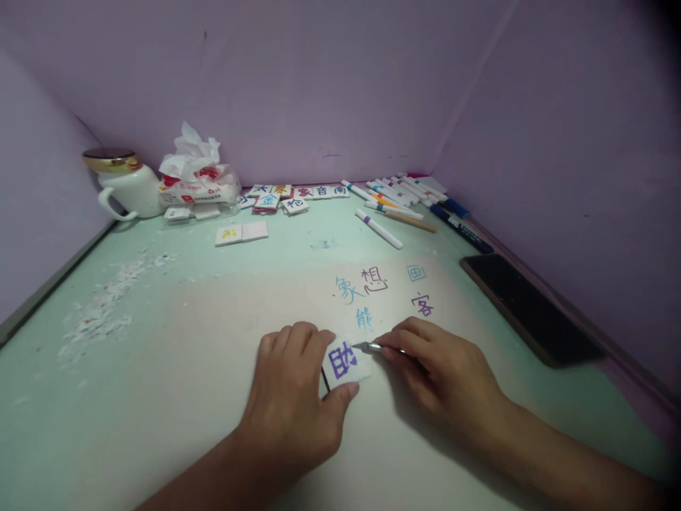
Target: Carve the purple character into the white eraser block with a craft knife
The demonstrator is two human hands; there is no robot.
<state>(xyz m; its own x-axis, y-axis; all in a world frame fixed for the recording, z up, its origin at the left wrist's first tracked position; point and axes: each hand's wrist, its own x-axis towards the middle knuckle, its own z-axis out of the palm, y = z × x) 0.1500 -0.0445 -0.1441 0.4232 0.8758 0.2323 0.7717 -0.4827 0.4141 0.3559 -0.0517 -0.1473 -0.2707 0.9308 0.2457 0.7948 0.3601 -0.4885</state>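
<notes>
Between the thumb and fingers of my left hand (295, 387) is a small white square tile (359, 370), lying on the table and marked with a purple character. My right hand (439, 365) grips a craft knife (371, 347) like a pen. Its pointed blade reaches the tile's upper right part, by the purple strokes; whether it cuts in cannot be made out. Just beyond the tile, blue and purple characters (372, 278) are written on the tabletop.
A phone (532, 309) lies at the right. Several markers (379, 229) are at the back right, character tiles (267, 201) along the back wall. A lidded white mug (133, 190) and a tissue pack (199, 186) stand back left. White scraps (106, 309) litter the left side.
</notes>
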